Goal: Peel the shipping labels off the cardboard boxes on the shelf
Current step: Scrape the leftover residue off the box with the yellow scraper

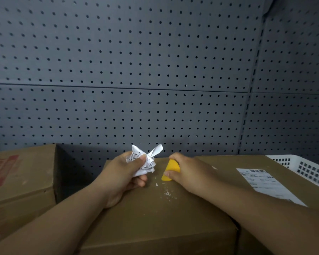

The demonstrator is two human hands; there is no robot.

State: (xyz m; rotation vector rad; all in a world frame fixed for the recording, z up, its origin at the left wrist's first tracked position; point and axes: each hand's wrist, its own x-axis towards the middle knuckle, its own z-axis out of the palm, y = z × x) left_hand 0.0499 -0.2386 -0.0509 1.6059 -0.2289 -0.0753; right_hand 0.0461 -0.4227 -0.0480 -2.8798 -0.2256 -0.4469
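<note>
Currently: middle box, stripped; right box carries an intact label. My left hand clenches the crumpled label; right hand grips the yellow scraper; scraps nearby. Risk, I judge: a steep blade gouges cardboard, shredding that label.

Label print blurred, unreadable.

Shelf: the dark grey metal shelf is showing only its perforated back panel; its deck is lying hidden under the load.
Left: a brown cardboard box with red print is sitting apart from the others, a dark gap running between.
Middle: a plain brown cardboard box is standing nearest.
Right: a brown cardboard box bearing a white label is pressing against the middle one.
Far right: a white slotted plastic basket is sitting just beside that box; its support cannot be told.
</note>
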